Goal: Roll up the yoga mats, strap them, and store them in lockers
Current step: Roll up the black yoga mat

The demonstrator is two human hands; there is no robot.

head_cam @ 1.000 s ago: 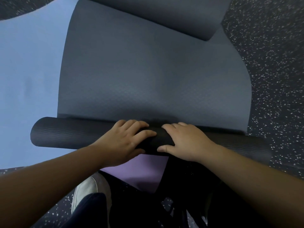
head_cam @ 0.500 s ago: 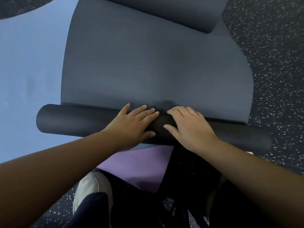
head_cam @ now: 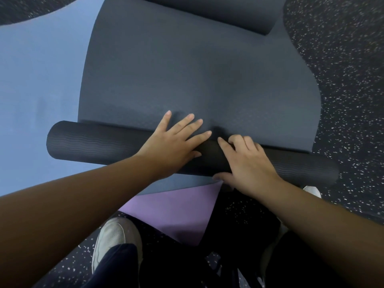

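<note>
A dark grey yoga mat (head_cam: 187,69) lies partly unrolled on the floor, with its near end wound into a thick roll (head_cam: 91,142) that runs left to right. My left hand (head_cam: 172,142) presses flat on top of the roll's middle, fingers straight and reaching onto the flat part. My right hand (head_cam: 247,163) sits just right of it, fingers bent over the top of the roll and thumb at its near side. The mat's far end (head_cam: 228,11) curls up at the top of the view.
A light blue mat (head_cam: 41,80) lies to the left, under the dark mat. A purple mat (head_cam: 176,208) shows near my feet. My white shoes (head_cam: 112,244) and dark trousers fill the bottom. Speckled dark floor (head_cam: 342,69) spreads to the right.
The roll has moved farther from me and grown thicker. My left hand's fingers have stretched out flat over it, and my right hand has shifted to the roll's near side.
</note>
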